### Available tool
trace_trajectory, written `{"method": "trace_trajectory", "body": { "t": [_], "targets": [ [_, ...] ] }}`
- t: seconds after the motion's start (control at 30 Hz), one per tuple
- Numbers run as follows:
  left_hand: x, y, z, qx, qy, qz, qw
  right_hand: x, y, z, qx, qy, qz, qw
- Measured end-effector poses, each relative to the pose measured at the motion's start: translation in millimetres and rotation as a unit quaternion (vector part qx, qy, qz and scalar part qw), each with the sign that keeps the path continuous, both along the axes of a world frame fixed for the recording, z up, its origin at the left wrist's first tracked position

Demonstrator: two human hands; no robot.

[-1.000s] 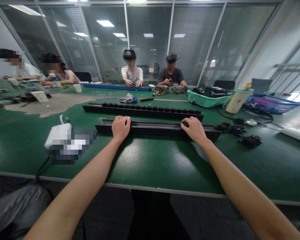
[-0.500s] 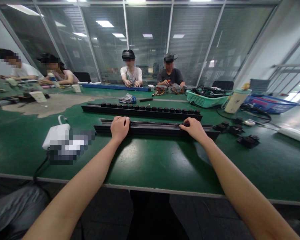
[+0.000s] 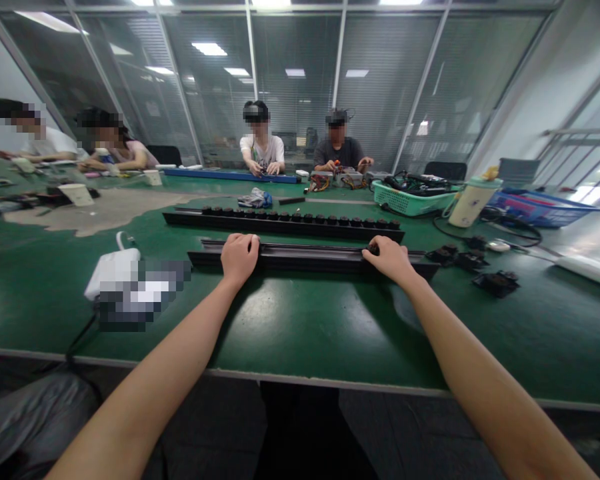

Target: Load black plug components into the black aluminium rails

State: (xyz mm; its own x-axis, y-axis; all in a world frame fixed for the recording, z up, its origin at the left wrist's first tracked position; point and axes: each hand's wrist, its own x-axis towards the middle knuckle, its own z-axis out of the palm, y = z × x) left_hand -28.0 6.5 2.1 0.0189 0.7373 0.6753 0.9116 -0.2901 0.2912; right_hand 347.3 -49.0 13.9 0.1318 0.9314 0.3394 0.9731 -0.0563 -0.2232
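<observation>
Use your left hand as the anchor: it is clamped over the left part of the long, straight black rail with a pale-lit channel along its top, which lies crosswise in front of you on the glossy green tabletop. Firm, even pressure there should stop the rail from sliding or rolling while your right hand works near its other end. That right hand is closed around a small dark block-like part at the rail's top; your fingers hide most of it, so I can't tell whether it sits in the channel or only rests against the edge. A square, level hold on it looks best, with light force along the channel rather than a twist, since a skewed part would likely bind. The matching long black rail just beyond, with its row of dark, knob-like pieces, gives you a handy guide for alignment. As for pose, both forearms reach forward from the lower corners and converge slightly, the hands well apart, knuckles up, the left thumb on its inner side. Your right wrist bends inward; a lower, straighter wrist would probably steady the fingertips.
</observation>
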Motion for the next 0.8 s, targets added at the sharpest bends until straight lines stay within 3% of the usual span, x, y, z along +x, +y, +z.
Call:
{"method": "trace_trajectory", "body": {
  "t": [0.27,0.53,0.8],
  "targets": [
    [0.1,-1.2,1.0,0.001,0.001,-0.001,1.000,-6.3,-0.5,2.4,-0.006,-0.011,-0.028,1.000],
    [0.2,-0.3,0.1,0.004,0.001,0.001,1.000,-1.1,6.3,-8.7,0.065,-0.012,0.044,0.997],
    [0.4,-1.9,1.3,0.001,-0.004,0.001,1.000,0.5,6.2,-10.7,0.076,-0.012,0.006,0.997]
  ]
}}
